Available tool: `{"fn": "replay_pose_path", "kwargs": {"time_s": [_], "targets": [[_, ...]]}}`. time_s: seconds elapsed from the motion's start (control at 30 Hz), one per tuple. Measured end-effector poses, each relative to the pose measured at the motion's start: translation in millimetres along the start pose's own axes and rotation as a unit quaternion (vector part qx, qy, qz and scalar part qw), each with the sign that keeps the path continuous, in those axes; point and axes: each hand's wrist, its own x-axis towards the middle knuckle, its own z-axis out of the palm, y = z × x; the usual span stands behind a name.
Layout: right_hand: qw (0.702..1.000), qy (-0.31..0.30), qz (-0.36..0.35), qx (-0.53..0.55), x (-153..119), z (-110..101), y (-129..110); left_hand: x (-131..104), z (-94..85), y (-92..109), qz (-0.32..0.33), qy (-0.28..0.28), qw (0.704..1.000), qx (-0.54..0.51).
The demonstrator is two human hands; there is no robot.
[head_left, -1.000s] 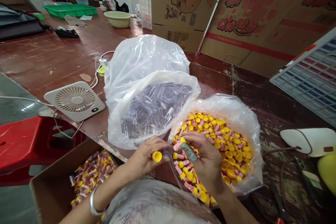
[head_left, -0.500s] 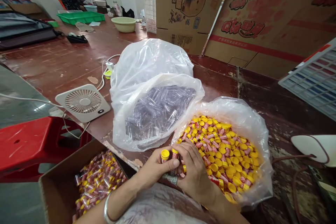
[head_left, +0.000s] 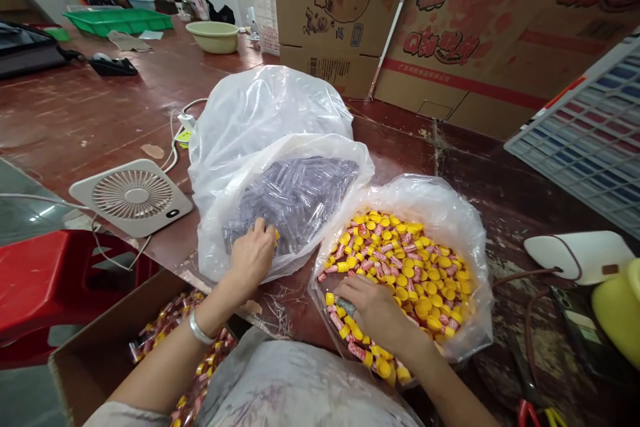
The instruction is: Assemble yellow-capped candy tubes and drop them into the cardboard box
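My left hand (head_left: 254, 252) reaches into the front of a white plastic bag (head_left: 210, 233) full of clear plastic tubes (head_left: 300, 193). Its fingers are closed, and a bit of a yellow cap (head_left: 277, 235) shows beside them; the fingertips are hidden. At the near left part of a second plastic bag (head_left: 475, 260), my right hand (head_left: 373, 310) is among yellow caps (head_left: 425, 287) with pink-and-white patterned pieces. Its fingers curl downward, and a greyish wrapping (head_left: 346, 307) shows at the thumb. What those fingers hold, if anything, is hidden.
A cardboard box (head_left: 75, 360) of filled, capped tubes stands below left, near a red stool (head_left: 30, 280). A small fan (head_left: 135, 195) sits left of the bags. Large cartons (head_left: 440, 73) stand behind, a plastic crate (head_left: 595, 140) at right. Scissors (head_left: 527, 380) and a phone (head_left: 583, 330) lie lower right.
My hands have moved apart. The left went up and left into the bag of tubes; the right moved to the near part of the cap bag. The view shifted right.
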Motion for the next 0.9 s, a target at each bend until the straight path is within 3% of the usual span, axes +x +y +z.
{"fn": "replay_pose_path", "kwargs": {"time_s": [0.1,0.17,0.23,0.33,0.37,0.43,0.5,0.6,0.73,0.9], "targets": [[0.997,-0.053,-0.007,-0.051,7.3,15.3,-14.5,1.5,4.7,-3.9,0.005,0.019,0.998,-0.055],[0.996,-0.062,0.004,-0.061,10.8,19.5,-15.5,-1.0,4.7,-12.7,0.017,0.042,0.985,-0.167],[0.999,-0.042,0.026,-0.023,12.7,19.5,-10.3,-8.4,1.5,-21.3,0.037,0.065,0.942,-0.327],[0.98,0.072,0.087,0.164,16.2,13.2,-1.4,-29.6,-6.6,-23.1,0.087,0.106,0.85,-0.508],[0.953,0.116,0.115,0.254,18.3,9.8,-0.4,-38.1,-9.3,-19.8,0.112,0.124,0.826,-0.538],[0.871,0.185,0.173,0.421,23.9,2.7,-2.2,-54.4,-13.5,-9.0,0.167,0.157,0.792,-0.566],[0.793,0.209,0.217,0.529,29.9,-3.1,-7.6,-66.7,-15.8,3.8,0.235,0.164,0.769,-0.571],[0.74,0.19,0.236,0.6,34.6,-6.3,-16.5,-75.0,-16.4,19.6,0.343,0.162,0.747,-0.546],[0.732,0.134,0.209,0.635,29.6,-6.5,-24.1,-72.9,-11.5,29.8,0.414,0.205,0.733,-0.498],[0.774,0.055,0.095,0.624,21.7,-11.1,-40.1,-73.1,3.5,32.0,0.408,0.258,0.75,-0.453]]}}
